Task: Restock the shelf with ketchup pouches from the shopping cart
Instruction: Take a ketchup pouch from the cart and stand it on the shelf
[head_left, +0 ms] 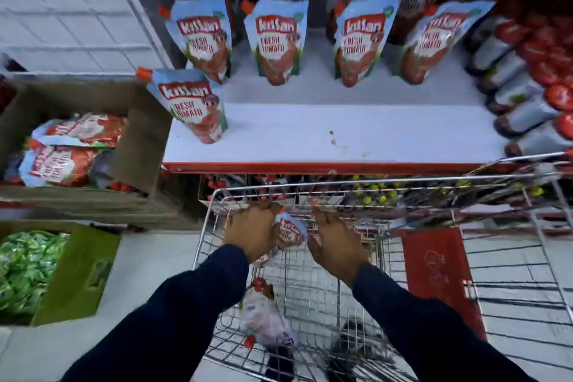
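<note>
Both my hands reach down into the wire shopping cart (310, 185). My left hand (252, 228) is closed around a ketchup pouch (290, 231) at the cart's front; its label shows just right of my fingers. My right hand (336, 239) hovers beside that pouch with fingers spread, holding nothing. Another pouch (266, 318) lies on the cart floor behind. On the white shelf (356, 133) several ketchup pouches stand upright in rows at the back, and one pouch (193, 104) stands alone near the left front corner.
A cardboard box (136, 146) left of the shelf holds more ketchup pouches (59, 161). A green box (77, 273) of green packets sits on the floor. Red-capped bottles (527, 90) lie along the shelf's right side. A red flap (440, 273) hangs in the cart.
</note>
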Tool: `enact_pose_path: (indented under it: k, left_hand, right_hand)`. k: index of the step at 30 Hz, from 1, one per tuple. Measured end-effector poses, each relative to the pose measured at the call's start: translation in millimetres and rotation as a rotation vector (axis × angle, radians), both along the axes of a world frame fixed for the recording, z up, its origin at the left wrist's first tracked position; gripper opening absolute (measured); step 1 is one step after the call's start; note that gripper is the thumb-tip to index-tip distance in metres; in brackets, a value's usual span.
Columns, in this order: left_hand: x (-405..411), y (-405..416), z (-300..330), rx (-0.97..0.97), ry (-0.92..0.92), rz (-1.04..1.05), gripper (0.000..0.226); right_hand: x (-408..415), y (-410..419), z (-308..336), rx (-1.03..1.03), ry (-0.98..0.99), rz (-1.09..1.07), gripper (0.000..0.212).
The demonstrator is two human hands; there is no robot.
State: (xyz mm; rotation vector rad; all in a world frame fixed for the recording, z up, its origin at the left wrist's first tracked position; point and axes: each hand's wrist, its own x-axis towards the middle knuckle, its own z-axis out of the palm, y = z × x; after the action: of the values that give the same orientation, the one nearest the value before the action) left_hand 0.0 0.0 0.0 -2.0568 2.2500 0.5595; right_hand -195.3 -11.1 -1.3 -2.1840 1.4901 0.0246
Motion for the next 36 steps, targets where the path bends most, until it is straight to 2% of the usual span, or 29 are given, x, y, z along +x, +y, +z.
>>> enact_pose_path:
  k: [4, 6, 9, 12, 19, 24, 28, 31, 36]
  left_hand:
    - [-6.5, -28.2, -38.1, 0.063, -0.023, -0.094, 0.047]
    - [-10.2, -35.3, -56.2, 0.092, -0.062, -0.170, 0.051]
    - [-13.9, -41.8, -68.5, 0.101, -0.118, -0.271, 0.045]
    - [-16.7, -46.6, -72.2, 0.112, -0.161, -0.282, 0.043]
    - [-10.3, -49.4, -68.1, 0.099, -0.152, -0.263, 0.030]
    - [4.2, -31.8, -51.3, 0.073, 0.001, -0.167, 0.039]
    - [11.7, -14.4, -14.8, 0.005, 0.186, -0.043, 0.029]
    - [15.1, -5.9, 29.9, -0.075, 0.288, 0.039, 0.020]
    - [19.3, 0.3, 109.2, -0.209, 0.378, 0.080, 0.021]
  right_hand:
    - [13.3, -10.8, -37.6, 0.061, 0.028, -0.161, 0.039]
    - [17.6, -12.6, -56.4, 0.125, 0.035, -0.236, 0.036]
    - [20.7, -15.3, -72.6, 0.180, 0.032, -0.278, 0.028]
    - [20.2, -16.6, -78.4, 0.232, 0.011, -0.308, 0.015]
    - [8.9, -15.2, -83.3, 0.182, -0.010, -0.252, 0.021]
    - [-3.0, -11.9, -57.3, 0.136, -0.174, -0.292, 0.018]
    - [-11.5, -11.3, -12.9, 0.074, -0.291, -0.319, 0.015]
    - [-16.7, -11.0, 34.6, 0.010, -0.367, -0.288, 0.016]
    - [-18.9, -16.8, 109.5, -0.046, -0.458, -0.248, 0.012]
